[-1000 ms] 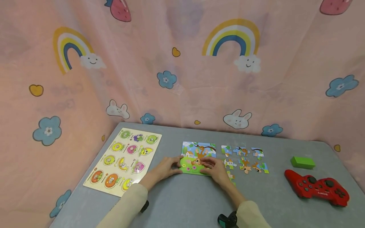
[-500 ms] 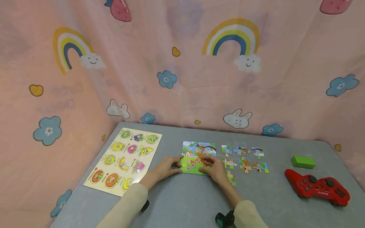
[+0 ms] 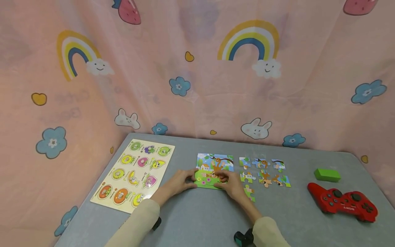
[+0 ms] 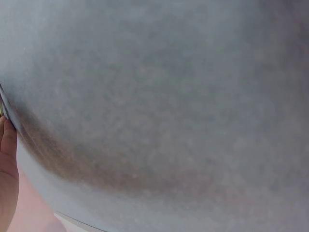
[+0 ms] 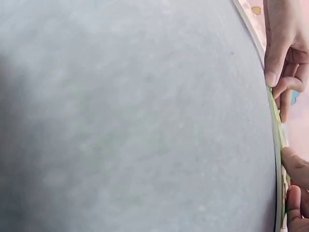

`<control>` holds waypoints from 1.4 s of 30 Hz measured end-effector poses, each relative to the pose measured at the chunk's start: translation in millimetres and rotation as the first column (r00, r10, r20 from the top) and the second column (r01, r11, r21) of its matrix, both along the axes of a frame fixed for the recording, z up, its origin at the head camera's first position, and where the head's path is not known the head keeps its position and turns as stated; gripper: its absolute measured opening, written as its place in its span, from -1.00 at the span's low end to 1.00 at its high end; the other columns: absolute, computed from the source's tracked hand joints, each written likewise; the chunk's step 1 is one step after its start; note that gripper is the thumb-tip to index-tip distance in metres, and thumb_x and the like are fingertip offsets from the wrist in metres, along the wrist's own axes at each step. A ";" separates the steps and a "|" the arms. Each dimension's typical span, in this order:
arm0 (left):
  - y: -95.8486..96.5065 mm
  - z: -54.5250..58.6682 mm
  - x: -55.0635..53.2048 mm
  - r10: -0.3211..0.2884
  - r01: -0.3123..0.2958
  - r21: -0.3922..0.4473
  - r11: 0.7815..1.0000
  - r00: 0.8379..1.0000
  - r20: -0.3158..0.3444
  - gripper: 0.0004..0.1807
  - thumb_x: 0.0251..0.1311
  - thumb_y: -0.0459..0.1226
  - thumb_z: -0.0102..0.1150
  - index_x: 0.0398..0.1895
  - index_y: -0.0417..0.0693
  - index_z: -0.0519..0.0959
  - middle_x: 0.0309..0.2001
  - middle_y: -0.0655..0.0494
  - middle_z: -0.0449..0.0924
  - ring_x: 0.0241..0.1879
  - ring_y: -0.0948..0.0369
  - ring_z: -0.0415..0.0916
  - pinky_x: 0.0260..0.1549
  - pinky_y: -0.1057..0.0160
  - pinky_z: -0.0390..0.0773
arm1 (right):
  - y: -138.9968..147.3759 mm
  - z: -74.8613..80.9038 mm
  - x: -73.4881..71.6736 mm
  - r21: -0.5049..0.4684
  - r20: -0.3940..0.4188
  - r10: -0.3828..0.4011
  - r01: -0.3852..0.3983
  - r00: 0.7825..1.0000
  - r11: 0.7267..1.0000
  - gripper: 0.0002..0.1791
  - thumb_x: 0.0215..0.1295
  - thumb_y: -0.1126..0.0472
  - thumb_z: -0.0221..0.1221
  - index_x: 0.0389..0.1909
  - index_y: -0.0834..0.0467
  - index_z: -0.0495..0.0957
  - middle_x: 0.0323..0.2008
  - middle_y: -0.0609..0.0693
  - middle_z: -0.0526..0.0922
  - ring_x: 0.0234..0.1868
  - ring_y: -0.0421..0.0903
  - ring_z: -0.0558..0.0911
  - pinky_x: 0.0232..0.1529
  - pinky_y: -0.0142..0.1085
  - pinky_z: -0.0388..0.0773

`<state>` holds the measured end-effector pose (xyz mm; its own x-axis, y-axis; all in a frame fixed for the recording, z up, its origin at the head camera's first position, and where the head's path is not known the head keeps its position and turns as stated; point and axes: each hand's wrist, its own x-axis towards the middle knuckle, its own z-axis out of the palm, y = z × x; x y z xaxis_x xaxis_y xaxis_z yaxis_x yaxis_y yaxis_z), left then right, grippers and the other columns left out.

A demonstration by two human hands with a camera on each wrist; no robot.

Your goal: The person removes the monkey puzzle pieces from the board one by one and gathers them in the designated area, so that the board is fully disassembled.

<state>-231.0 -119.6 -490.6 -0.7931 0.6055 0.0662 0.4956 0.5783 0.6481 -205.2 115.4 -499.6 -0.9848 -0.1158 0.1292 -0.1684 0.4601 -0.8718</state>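
A small picture puzzle board [image 3: 205, 176] with a monkey, a house and flowers lies flat on the grey table. My left hand [image 3: 180, 181] grips its left edge, thumb near the front corner and fingers farther back. Over the board's lower right part is my right hand [image 3: 230, 182], its thumb and fingers bent toward each other at a puzzle piece that they mostly hide. In the right wrist view both hands meet the board's thin green edge [image 5: 277, 130]. Several loose puzzle pieces [image 3: 265, 179] lie in rows just right of the board, one partly behind the right hand.
A cream fruit-picture board [image 3: 123, 187] lies at the left, close to the left forearm. On the right sit a green block [image 3: 327, 175] and a red game controller [image 3: 344, 202]. A pink patterned curtain [image 3: 203, 103] hangs behind the table.
The right hand's fingers have drawn in toward the thumb over the puzzle's lower right. The left hand stays at the left edge, and the loose pieces have not moved.
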 end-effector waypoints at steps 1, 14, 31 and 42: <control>0.1 -0.3 -0.2 -0.001 0.001 -0.003 1.000 1.000 -0.003 -0.89 0.14 -0.28 0.32 -0.35 -0.08 0.56 0.22 -0.11 0.47 0.24 0.04 0.40 0.19 0.07 0.38 | 0.1 -0.1 0.6 -0.005 -0.006 -0.007 0.007 1.000 1.000 -0.61 -0.11 0.45 0.44 -0.17 0.32 0.66 -0.38 0.03 0.63 -0.38 -0.11 0.56 -0.34 -0.38 0.54; 1.2 -0.3 0.4 -0.011 0.011 -0.003 1.000 1.000 0.000 -0.87 0.14 -0.28 0.32 -0.39 -0.09 0.54 0.24 -0.13 0.44 0.24 0.03 0.40 0.18 0.07 0.39 | 12.4 1.3 0.2 -0.150 -0.001 0.015 -0.015 1.000 0.989 -0.60 -0.03 0.44 0.39 -0.09 0.38 0.61 -0.12 0.26 0.66 -0.06 0.15 0.64 -0.08 -0.29 0.60; -1.0 -3.1 -0.4 -0.023 0.023 0.028 0.999 1.000 0.003 -0.87 0.15 -0.29 0.31 -0.40 -0.11 0.53 0.24 -0.16 0.43 0.24 0.00 0.39 0.18 0.04 0.39 | 27.8 0.4 1.9 -0.417 0.211 0.071 0.025 0.975 0.908 -0.52 0.06 0.44 0.35 0.05 0.44 0.53 0.04 0.32 0.58 -0.07 -0.11 0.67 -0.17 -0.33 0.63; -1.7 -4.4 -2.1 -0.012 0.012 0.014 1.000 1.000 -0.002 -0.88 0.15 -0.27 0.31 -0.40 -0.08 0.56 0.25 -0.15 0.43 0.24 0.01 0.39 0.18 0.06 0.38 | 35.6 -0.4 3.8 -0.442 0.208 0.090 0.011 0.974 0.897 -0.51 0.05 0.41 0.36 0.04 0.44 0.53 0.05 0.31 0.58 -0.16 -0.21 0.68 -0.19 -0.35 0.63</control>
